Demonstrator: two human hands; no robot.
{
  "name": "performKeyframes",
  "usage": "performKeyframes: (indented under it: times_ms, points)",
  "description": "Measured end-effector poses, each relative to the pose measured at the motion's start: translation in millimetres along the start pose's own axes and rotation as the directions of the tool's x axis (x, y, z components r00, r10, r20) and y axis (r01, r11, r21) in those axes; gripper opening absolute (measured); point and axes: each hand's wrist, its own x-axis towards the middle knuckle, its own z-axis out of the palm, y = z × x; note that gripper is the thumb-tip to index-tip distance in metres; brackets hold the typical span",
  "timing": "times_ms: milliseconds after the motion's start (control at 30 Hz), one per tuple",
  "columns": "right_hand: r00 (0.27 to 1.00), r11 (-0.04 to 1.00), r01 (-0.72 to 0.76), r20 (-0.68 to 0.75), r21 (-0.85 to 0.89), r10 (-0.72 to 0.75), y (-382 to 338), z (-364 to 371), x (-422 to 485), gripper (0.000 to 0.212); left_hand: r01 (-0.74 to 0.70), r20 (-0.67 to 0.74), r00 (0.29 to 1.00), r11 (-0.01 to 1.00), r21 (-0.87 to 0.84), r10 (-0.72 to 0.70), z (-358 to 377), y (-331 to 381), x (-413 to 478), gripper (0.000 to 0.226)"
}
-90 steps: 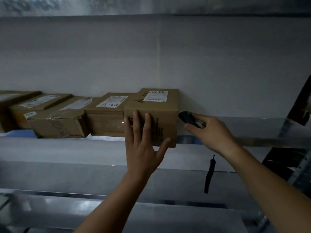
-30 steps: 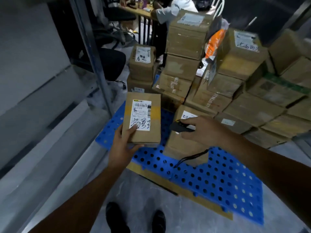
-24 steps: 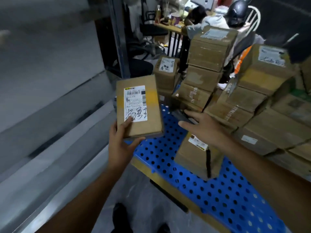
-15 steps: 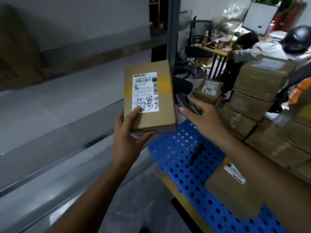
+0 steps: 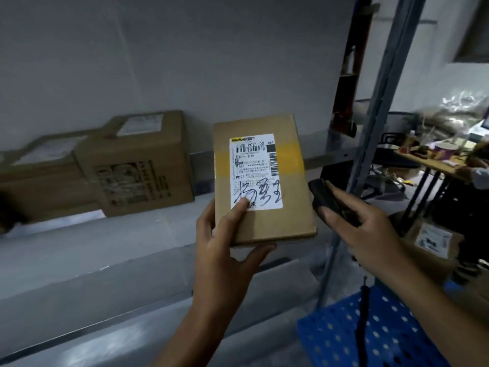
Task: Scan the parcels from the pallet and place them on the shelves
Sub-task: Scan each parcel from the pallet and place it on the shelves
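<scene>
Both hands are busy: my left hand (image 5: pixel 225 250) grips the flat parcel (image 5: pixel 264 223) by its near end, held up before the shelf (image 5: pixel 132 234), and my right hand (image 5: pixel 365 229) holds the black scanner (image 5: pixel 325 200) just beside it. I'd square the scanner to the label (image 5: pixel 255 170), keeping my thumb off the barcode. Free shelf room lies between the shelved box (image 5: pixel 143 168) and the upright post (image 5: pixel 370 128), so I mind that post.

Four parcels (image 5: pixel 264 221), one scanner (image 5: pixel 323 197), one pallet (image 5: pixel 397 340)

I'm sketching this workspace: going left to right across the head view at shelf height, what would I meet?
Printed carton → held parcel → black scanner → grey shelf upright → wooden desk.
</scene>
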Motion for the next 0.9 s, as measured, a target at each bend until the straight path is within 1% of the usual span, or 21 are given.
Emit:
performKeyframes:
  times_ms: [67, 133, 233, 333, 367, 400, 467, 533, 600, 633, 700, 800, 900]
  points:
    - [0.998, 1.000, 0.015, 0.057, 0.000, -0.015, -2.9, 2.4, 17.2, 0.056, -0.011, -0.048, 0.999, 0.999, 0.051, 0.013, -7.7, 1.4, 11.8, 0.080]
    - [0.993, 1.000, 0.024, 0.117, 0.004, -0.024, -5.6, 6.2, 34.9, 0.061, 0.011, -0.096, 0.995, 0.993, 0.117, 0.001, -13.0, 1.3, 24.4, 0.081]
    - [0.980, 0.999, 0.028, 0.198, 0.031, -0.034, -7.8, 15.5, 58.0, 0.058, 0.071, -0.180, 0.983, 0.973, 0.220, -0.031, -13.1, -2.5, 40.4, 0.089]
    - [0.975, 0.999, 0.025, 0.221, 0.035, -0.033, -5.3, 23.5, 77.9, 0.057, 0.123, -0.276, 0.960, 0.951, 0.284, -0.042, 0.2, -5.8, 53.2, 0.091]
    - [0.973, 0.999, 0.028, 0.227, 0.028, -0.034, -3.5, 25.7, 84.6, 0.060, 0.131, -0.322, 0.946, 0.946, 0.296, -0.030, 7.1, -7.7, 56.3, 0.089]
    - [0.971, 0.999, 0.034, 0.237, 0.018, -0.037, -1.5, 27.6, 91.5, 0.062, 0.119, -0.369, 0.929, 0.936, 0.331, 0.013, 15.5, -11.0, 58.4, 0.084]
    - [0.963, 0.999, 0.047, 0.266, 0.017, -0.050, 2.3, 30.3, 105.3, 0.062, 0.061, -0.417, 0.894, 0.879, 0.473, 0.162, 33.7, -22.0, 58.2, 0.070]
    - [0.956, 0.998, 0.058, 0.286, 0.027, -0.063, 4.8, 31.2, 118.0, 0.061, 0.034, -0.390, 0.885, 0.799, 0.601, 0.255, 49.0, -32.2, 56.8, 0.057]
    - [0.951, 0.997, 0.075, 0.300, 0.012, -0.075, 6.5, 31.2, 129.9, 0.066, 0.047, -0.348, 0.900, 0.737, 0.675, 0.261, 59.2, -37.7, 57.3, 0.048]
    - [0.949, 0.997, 0.081, 0.307, 0.004, -0.078, 6.9, 31.5, 135.1, 0.068, 0.060, -0.328, 0.913, 0.712, 0.700, 0.245, 62.4, -39.5, 57.8, 0.049]
    - [0.941, 0.996, 0.088, 0.328, -0.005, -0.082, 7.2, 34.3, 145.0, 0.064, 0.081, -0.286, 0.939, 0.683, 0.726, 0.193, 66.4, -42.0, 59.5, 0.059]
    - [0.936, 0.994, 0.099, 0.343, -0.048, -0.076, 7.5, 39.2, 159.2, 0.060, 0.110, -0.227, 0.969, 0.668, 0.736, 0.092, 69.9, -45.8, 64.4, 0.077]
    - [0.933, 0.992, 0.093, 0.354, -0.083, -0.058, 6.7, 41.1, 169.4, 0.059, 0.156, -0.177, 0.984, 0.653, 0.741, -0.035, 68.7, -48.1, 72.3, 0.086]
